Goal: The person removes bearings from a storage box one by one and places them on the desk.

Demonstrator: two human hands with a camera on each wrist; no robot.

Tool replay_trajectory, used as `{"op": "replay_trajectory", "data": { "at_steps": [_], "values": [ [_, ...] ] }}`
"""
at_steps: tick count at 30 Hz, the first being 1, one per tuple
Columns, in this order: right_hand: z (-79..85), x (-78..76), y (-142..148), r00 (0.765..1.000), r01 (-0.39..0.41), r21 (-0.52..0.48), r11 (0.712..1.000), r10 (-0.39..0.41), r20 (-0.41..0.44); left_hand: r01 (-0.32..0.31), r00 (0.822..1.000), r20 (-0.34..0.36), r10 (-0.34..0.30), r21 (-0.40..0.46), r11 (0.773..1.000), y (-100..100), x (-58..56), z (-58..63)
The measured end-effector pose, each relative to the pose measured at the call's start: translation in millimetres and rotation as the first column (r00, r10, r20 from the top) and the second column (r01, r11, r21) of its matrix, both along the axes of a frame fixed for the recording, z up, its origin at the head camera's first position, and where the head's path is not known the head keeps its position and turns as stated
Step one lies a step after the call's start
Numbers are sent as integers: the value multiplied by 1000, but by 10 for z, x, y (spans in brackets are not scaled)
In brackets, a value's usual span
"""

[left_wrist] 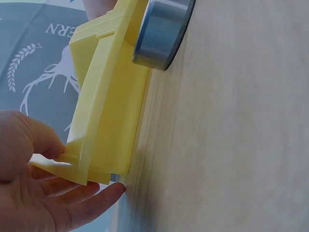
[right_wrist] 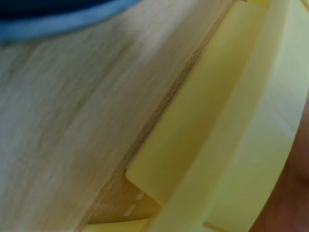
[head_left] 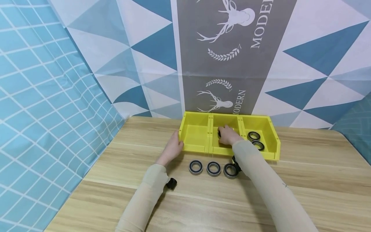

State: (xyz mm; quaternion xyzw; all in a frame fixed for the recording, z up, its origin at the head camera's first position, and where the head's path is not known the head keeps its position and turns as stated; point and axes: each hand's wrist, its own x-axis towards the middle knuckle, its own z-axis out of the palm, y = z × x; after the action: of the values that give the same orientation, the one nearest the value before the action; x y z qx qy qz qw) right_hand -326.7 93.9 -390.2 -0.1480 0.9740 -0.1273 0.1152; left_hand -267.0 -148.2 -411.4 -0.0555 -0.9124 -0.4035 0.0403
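Observation:
A yellow three-compartment parts bin stands on the table against the wall. My left hand grips its left end; in the left wrist view the thumb hooks over the rim and the fingers lie outside and below. My right hand reaches into the middle compartment and pinches a dark ball bearing, mostly hidden by the fingers. Two bearings, one farther back and one nearer, lie in the right compartment. In front of the bin lie a left bearing, a middle bearing and a right bearing.
The wooden table extends to both sides of the bin. Behind it hangs a patterned cloth, with a blue checked cloth on the left. A black wrist camera sits at my left sleeve; the right one overlaps the right bearing.

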Motion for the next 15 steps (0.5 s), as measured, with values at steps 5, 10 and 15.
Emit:
{"op": "replay_trajectory", "data": {
  "at_steps": [5, 10, 15],
  "values": [
    [-15, -2, -3, 1000, -9, -2, 1000, 9, -19, 3, 1000, -7, -3, -1, 1000, 3, 0, -8],
    [-18, 18, 2, 998, -22, 0, 1000, 22, -55, 5, 1000, -7, -5, -10, 1000, 2, -7, -14],
    [-27, 31, 9, 995, -39, 15, 999, 40, -92, 6, 1000, -6, -6, -5, 1000, 0, -8, -10]
  ]
}}
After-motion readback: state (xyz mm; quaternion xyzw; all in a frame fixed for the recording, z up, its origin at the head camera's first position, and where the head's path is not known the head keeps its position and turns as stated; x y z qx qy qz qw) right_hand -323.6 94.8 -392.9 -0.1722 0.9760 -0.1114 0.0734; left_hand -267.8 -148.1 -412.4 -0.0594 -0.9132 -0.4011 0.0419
